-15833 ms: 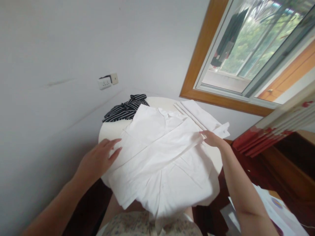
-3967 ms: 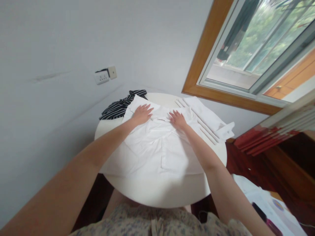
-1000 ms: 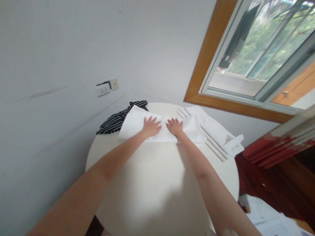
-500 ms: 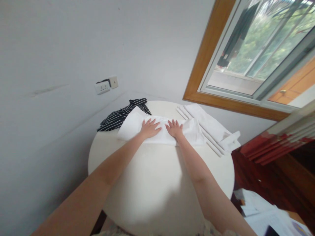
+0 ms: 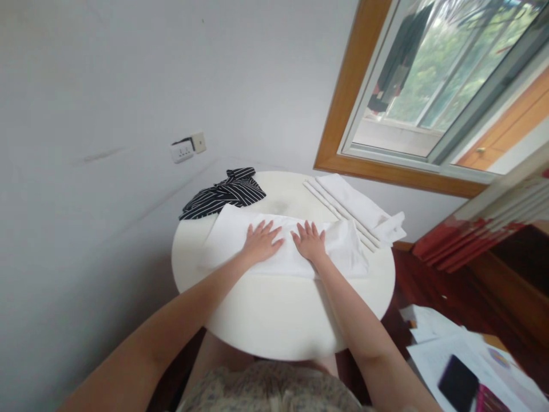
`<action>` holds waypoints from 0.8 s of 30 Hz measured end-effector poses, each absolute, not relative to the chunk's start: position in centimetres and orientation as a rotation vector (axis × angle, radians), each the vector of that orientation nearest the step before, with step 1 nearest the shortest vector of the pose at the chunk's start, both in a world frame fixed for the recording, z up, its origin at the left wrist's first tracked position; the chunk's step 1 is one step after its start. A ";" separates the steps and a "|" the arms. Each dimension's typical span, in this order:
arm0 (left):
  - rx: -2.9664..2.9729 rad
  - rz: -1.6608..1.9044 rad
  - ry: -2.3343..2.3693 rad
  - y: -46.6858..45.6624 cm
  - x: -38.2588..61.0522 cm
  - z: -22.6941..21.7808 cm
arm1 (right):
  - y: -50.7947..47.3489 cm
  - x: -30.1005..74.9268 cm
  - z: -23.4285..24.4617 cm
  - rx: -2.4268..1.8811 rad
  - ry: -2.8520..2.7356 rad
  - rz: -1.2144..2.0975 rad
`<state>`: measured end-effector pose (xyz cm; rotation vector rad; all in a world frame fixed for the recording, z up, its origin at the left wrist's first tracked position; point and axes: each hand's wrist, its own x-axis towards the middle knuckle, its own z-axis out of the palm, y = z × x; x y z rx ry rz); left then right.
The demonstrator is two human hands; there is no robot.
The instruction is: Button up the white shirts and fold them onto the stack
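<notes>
A white cloth [image 5: 287, 262], folded into a wide band, lies across the round white table [image 5: 274, 320]. My left hand [image 5: 262, 243] rests flat on its middle with the fingers spread. Close beside it, my right hand [image 5: 309, 242] also presses flat on the cloth, fingers apart. Neither hand grips anything. Beyond the cloth at the left lies a crumpled black garment with white stripes [image 5: 227, 194]. At the right of the table sits a folded white cloth [image 5: 351, 200] in layers, with one end bunched up.
A wall with a socket [image 5: 182, 151] stands behind the table. A wood-framed window [image 5: 334, 137] is at the upper right, with a red and white curtain [image 5: 454, 246] below. Papers [image 5: 433, 343] and a dark phone [image 5: 458, 382] lie at the lower right.
Both hands have drawn the white cloth a little towards me, away from the striped garment. The view has shifted, showing more of my lap and the papers.
</notes>
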<state>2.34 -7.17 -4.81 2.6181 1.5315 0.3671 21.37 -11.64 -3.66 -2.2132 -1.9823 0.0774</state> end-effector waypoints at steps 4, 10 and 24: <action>2.621 0.358 1.515 -10.3 2.1 -4.7 | -14.7 21.0 -3.8 -2.215 -1.964 0.075; 2.756 0.290 1.259 -9.0 -1.0 -4.5 | -16.7 20.5 -3.3 -2.252 -1.916 0.099; 2.840 0.514 1.516 -3.4 -10.6 -4.2 | -16.8 20.6 -3.2 -2.258 -1.935 0.110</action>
